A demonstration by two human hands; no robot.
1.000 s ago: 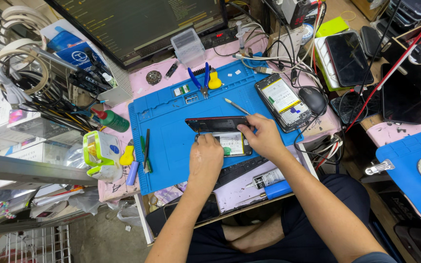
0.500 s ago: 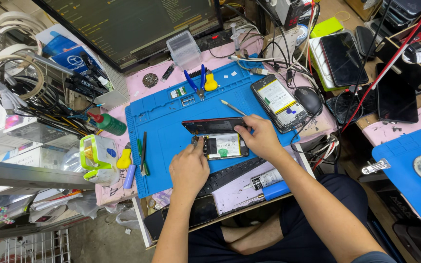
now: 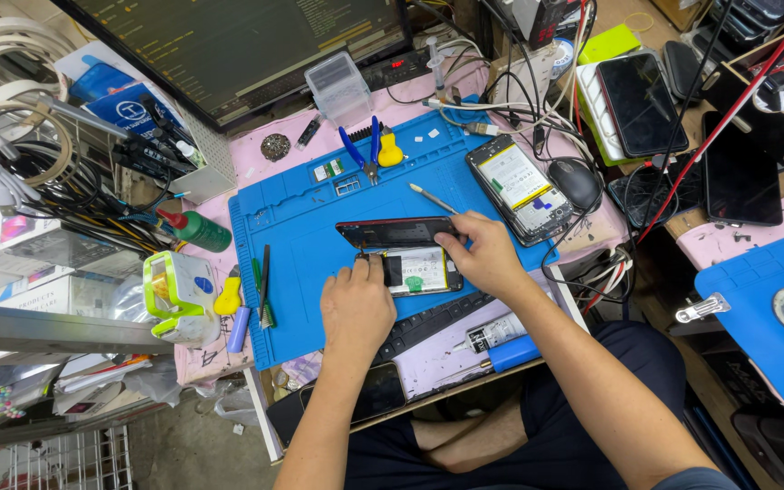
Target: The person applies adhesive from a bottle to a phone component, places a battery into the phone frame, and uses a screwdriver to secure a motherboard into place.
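Bench evenly and brightly lit from overhead. My hands (image 3: pixel 428 281) cast only soft, short shadows on the blue work mat (image 3: pixel 310 218). Mild glare on the dark phone screens (image 3: pixel 641 104) at upper right. Focus sharp at centre. Wide-angle lens bends the frame edges; corners slightly darker, floor dim.

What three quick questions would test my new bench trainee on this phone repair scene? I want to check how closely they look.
1. True or false: the left hand rests on the opened phone on the blue mat.
2. Which lies nearest the blue-handled pliers? A) yellow pry tool B) computer mouse C) green bottle
3. Fill in: the right hand grips the phone's lifted ____.

Key: 1 true; 2 A; 3 screen.
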